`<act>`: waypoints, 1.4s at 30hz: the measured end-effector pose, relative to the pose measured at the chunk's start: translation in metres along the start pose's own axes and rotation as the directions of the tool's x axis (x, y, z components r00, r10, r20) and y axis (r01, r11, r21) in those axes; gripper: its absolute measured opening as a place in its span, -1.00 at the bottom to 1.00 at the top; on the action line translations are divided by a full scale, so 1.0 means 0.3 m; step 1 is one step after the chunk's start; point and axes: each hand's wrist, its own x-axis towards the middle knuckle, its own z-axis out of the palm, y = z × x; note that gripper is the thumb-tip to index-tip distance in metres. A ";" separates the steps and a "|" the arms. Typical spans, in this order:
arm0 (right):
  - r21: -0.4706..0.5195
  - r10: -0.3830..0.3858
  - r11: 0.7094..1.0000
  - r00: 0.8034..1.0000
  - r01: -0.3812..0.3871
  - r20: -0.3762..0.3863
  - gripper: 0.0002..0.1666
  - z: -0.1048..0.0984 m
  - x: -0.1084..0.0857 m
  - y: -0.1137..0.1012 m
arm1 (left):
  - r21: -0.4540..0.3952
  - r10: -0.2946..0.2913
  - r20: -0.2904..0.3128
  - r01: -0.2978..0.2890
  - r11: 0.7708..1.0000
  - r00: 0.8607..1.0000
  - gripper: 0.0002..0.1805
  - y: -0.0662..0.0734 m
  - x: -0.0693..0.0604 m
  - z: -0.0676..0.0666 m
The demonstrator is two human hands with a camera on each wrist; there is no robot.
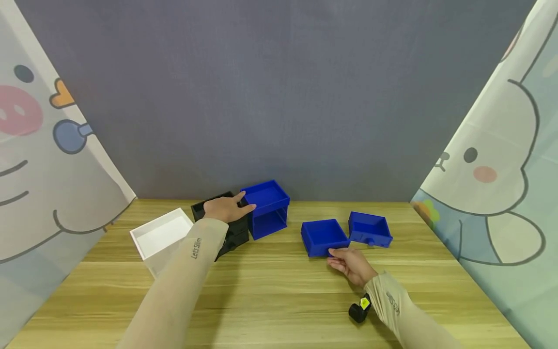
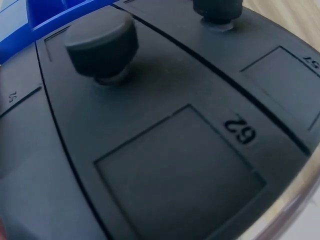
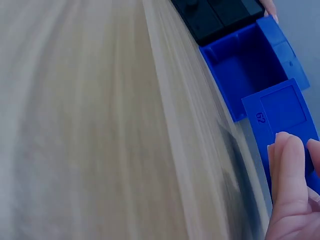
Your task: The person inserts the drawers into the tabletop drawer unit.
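Observation:
My left hand [image 1: 224, 209] reaches over the black drawer unit [image 1: 237, 232] and touches the left edge of the blue cabinet [image 1: 272, 211] with spread, fairly straight fingers. The cabinet front is an open bay with no drawer in it. To its right, my right hand [image 1: 354, 265] pinches the front of a blue drawer [image 1: 324, 232]. In the right wrist view that drawer front [image 3: 280, 107] bears the number 62, and the fingers close around its dark knob. A second blue drawer [image 1: 369, 230] sits just beyond, its round knob facing me.
A white box-like unit [image 1: 162, 235] with a tray top stands at the left, beneath my left forearm. The black unit's knobs [image 2: 102, 45] stick out in the left wrist view. A grey wall [image 1: 279, 97] rises behind the wooden table [image 1: 270, 300]; printed cloths hang at both sides.

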 end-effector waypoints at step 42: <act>-0.080 -0.016 0.997 0.998 0.021 0.060 -0.93 0.268 0.122 0.078 | -0.169 -0.001 0.026 0.006 0.986 1.000 -0.13 -0.015 -0.004 0.017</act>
